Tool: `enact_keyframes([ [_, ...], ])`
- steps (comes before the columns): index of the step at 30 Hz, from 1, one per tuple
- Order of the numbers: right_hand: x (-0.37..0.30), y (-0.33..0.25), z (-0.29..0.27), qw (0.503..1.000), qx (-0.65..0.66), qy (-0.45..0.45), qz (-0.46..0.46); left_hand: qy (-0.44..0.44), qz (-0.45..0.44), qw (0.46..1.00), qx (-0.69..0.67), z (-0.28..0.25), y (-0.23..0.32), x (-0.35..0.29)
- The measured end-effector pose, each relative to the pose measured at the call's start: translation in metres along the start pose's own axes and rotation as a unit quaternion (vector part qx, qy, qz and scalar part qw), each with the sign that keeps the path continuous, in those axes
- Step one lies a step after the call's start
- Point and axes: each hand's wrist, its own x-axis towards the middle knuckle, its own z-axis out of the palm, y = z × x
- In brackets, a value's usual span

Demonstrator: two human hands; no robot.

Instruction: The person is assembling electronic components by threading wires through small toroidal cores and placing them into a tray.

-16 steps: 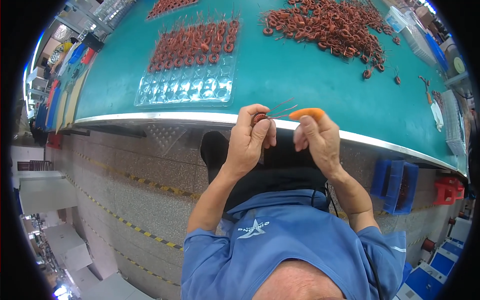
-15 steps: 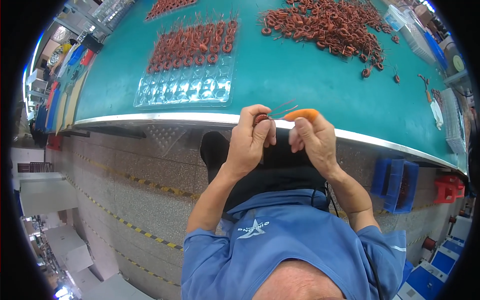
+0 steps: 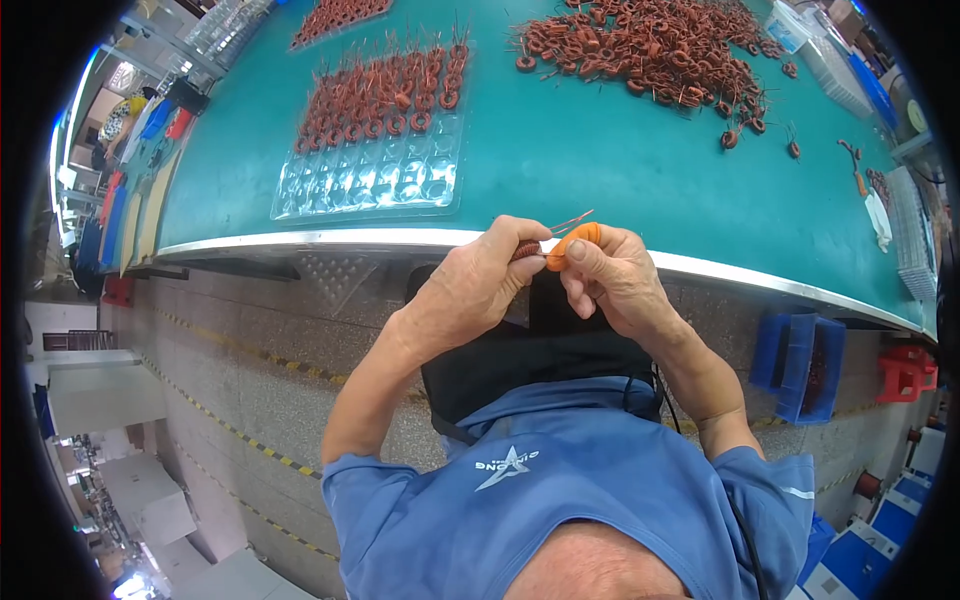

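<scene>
L hand: fingers pinched shut on small copper coil, thin wire leads sticking up-right. R hand: orange finger cot on fingertip, pressed to same coil, grip closed. Both hands just below near edge of green bench. On bench beyond: clear blister tray, far rows filled w/ coils; loose coil heap far right. Blue bins under bench, right.

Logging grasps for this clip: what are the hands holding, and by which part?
Left hand pinches a small copper-wound coil by its body; right hand, orange cot on one fingertip, grips its far side. Thin wire leads stick out free.
</scene>
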Motion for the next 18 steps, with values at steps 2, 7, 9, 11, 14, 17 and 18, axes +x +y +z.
enact_keyframes([
  [2, -0.001, -0.002, 0.003, 1.000, 0.008, -0.004, -0.013, 0.000, -0.002, 1.000, 0.003, -0.002, 0.004, 0.002],
  [7, -0.001, -0.002, 0.001, 1.000, 0.005, 0.006, -0.006, -0.059, -0.024, 0.996, -0.066, -0.012, 0.009, 0.001],
  [9, 0.001, -0.002, -0.001, 1.000, 0.009, 0.014, -0.001, -0.081, -0.026, 0.995, -0.052, -0.017, 0.010, 0.002],
  [11, 0.002, -0.002, -0.002, 0.999, 0.033, 0.008, 0.034, -0.103, -0.027, 0.994, -0.037, -0.019, 0.011, 0.002],
  [14, 0.004, -0.001, -0.004, 0.996, 0.054, -0.012, 0.068, -0.084, 0.037, 0.995, 0.037, -0.020, 0.013, 0.003],
  [17, 0.007, -0.002, -0.004, 0.995, 0.058, -0.015, 0.077, -0.111, 0.033, 0.991, 0.063, -0.021, 0.019, 0.005],
  [18, 0.008, -0.002, -0.003, 0.995, 0.057, -0.017, 0.079, -0.096, 0.062, 0.990, 0.078, -0.020, 0.017, 0.004],
])
